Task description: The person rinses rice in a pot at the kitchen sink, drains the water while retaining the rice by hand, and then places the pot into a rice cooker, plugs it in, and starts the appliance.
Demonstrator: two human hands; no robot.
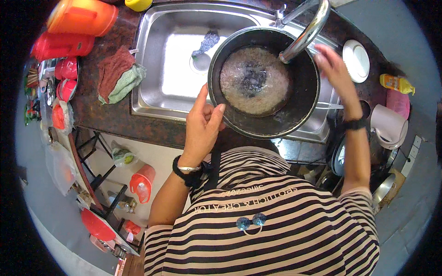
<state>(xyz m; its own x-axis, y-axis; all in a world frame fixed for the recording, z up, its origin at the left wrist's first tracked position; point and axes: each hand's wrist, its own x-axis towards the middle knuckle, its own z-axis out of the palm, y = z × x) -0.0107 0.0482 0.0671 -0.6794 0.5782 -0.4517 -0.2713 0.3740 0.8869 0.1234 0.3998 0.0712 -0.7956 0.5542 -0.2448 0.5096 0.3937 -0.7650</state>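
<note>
A round black pot (304, 100) is over the right part of a stainless steel sink (152, 62), under the curved metal faucet (319, 20). Foamy, brownish liquid with a dark patch in its middle lies in the pot. At its left side, my left hand (203, 127) has the thumb over the rim and some fingers partly hidden beneath it. My right hand (329, 65), slightly blurred, is at the pot's upper right side with its fingers apart; contact there is unclear. A bluish mesh scrubber (209, 41) lies near the sink's drain (201, 63).
Left of the sink lie brown and green cloths (115, 77), with orange (83, 17) and red plastic containers (64, 45) beyond. On the right are a white dish (356, 61), a yellow squeeze bottle (397, 84) and a pale pitcher (388, 126). A red bin (142, 181) stands below left.
</note>
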